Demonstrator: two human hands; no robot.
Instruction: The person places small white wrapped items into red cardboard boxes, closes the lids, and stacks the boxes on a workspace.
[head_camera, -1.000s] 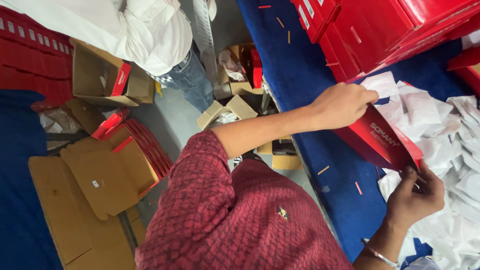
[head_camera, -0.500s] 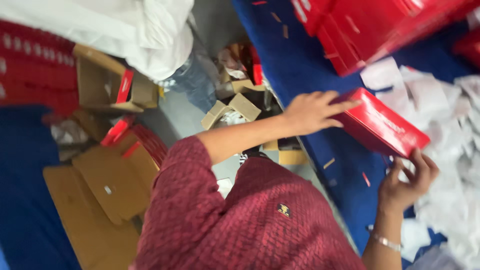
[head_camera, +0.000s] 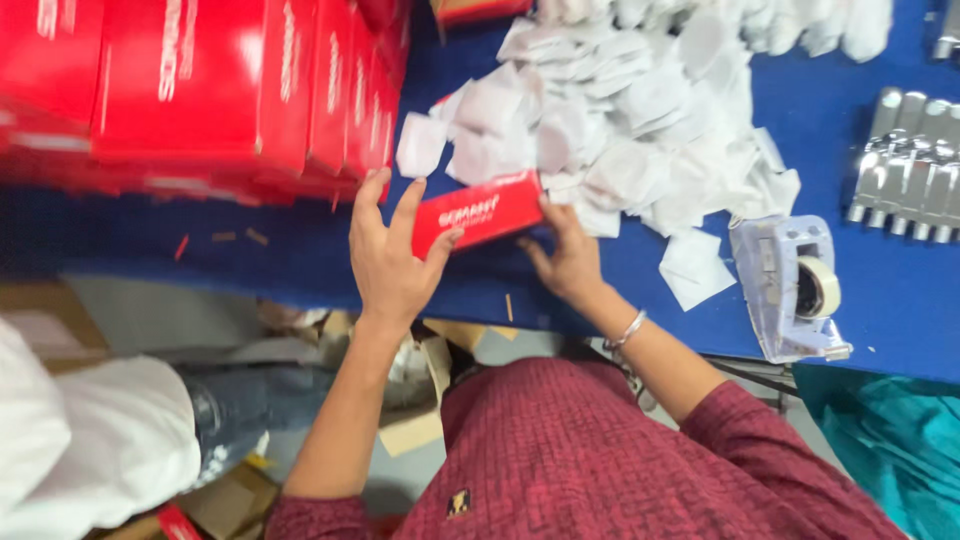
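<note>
A small red box (head_camera: 478, 211) with white lettering lies on the blue table (head_camera: 300, 260) between my hands. My left hand (head_camera: 392, 255) is at its left end, fingers spread, thumb touching the box's lower left corner. My right hand (head_camera: 568, 262) holds the box's right end from below. Just behind the box is a heap of white paper pieces (head_camera: 620, 110).
A stack of red boxes (head_camera: 200, 90) fills the table's left side. A clear tape dispenser (head_camera: 795, 290) sits at the right, with shiny metal parts (head_camera: 910, 170) beyond it. Another person in white top and jeans (head_camera: 120, 440) stands at the lower left, above cardboard scraps.
The view has swung toward the table. The red box has come down flat onto the blue surface, and my left hand has opened beside it.
</note>
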